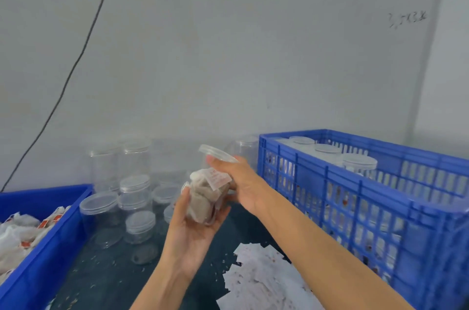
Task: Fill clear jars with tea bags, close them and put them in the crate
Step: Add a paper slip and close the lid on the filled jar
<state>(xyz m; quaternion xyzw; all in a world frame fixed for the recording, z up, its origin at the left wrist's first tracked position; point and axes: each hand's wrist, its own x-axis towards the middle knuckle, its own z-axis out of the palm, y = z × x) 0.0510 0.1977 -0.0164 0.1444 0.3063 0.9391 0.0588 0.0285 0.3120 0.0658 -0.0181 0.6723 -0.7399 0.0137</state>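
My left hand [193, 228] grips a clear jar [206, 198] stuffed with brownish tea bags, held tilted above the dark table. My right hand [236, 177] pinches a clear lid [215, 153] between thumb and fingers just above the jar's mouth; the lid is tilted and apart from the rim. A white tag pokes out at the jar's top. The blue slatted crate [330, 183] stands at the right with several lidded jars [359, 162] inside. A blue bin [50, 246] at the left holds loose tea bags [15, 231].
Several empty clear jars [134, 195], some with lids, stand on the dark table [106, 274] behind and left of my hands. White paper scraps [261, 279] lie at the front right. A black cable [76, 66] runs down the grey wall.
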